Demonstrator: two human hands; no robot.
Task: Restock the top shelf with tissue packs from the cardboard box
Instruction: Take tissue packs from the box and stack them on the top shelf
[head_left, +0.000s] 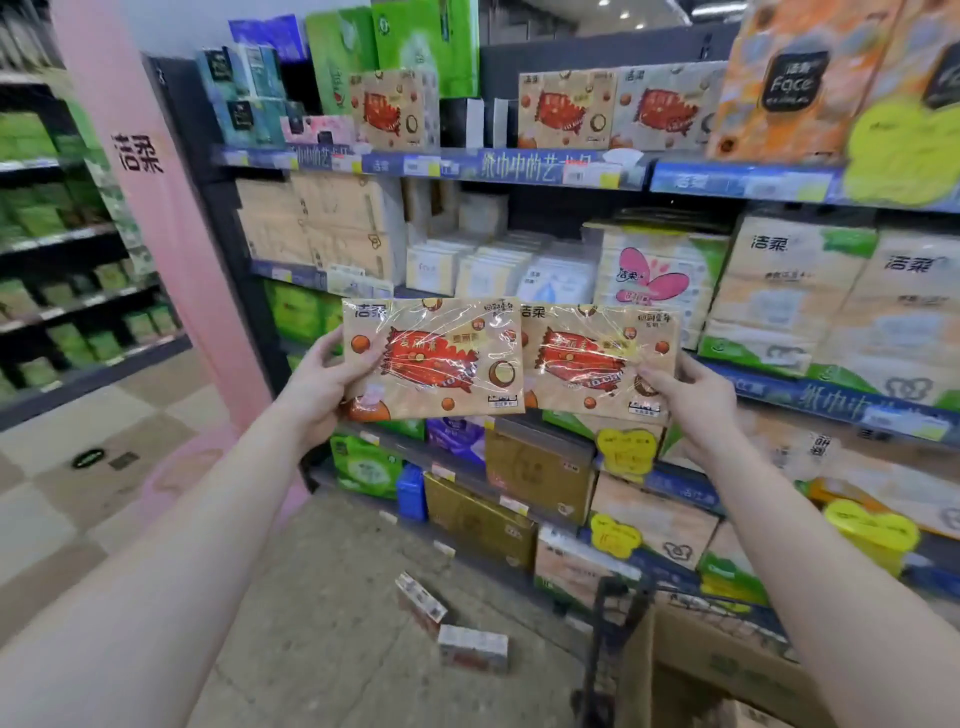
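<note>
My left hand (317, 384) grips a tan tissue pack (434, 358) with a red candy print by its left edge. My right hand (680, 400) grips a second matching tissue pack (587, 358) by its right edge. Both packs are held upright, side by side at chest height in front of the shelving. On the top shelf (519, 169) stand matching packs: one at the left (392, 109) and two at the right (613, 106), with a dark gap (478, 122) between them. The open cardboard box (727, 670) sits at the bottom right.
A pink pillar (171, 234) stands left of the shelving. Two small packs (452, 629) lie on the floor in front of the lowest shelf. A black cart frame (613, 639) stands beside the box. Lower shelves are packed with tissue goods and yellow price tags.
</note>
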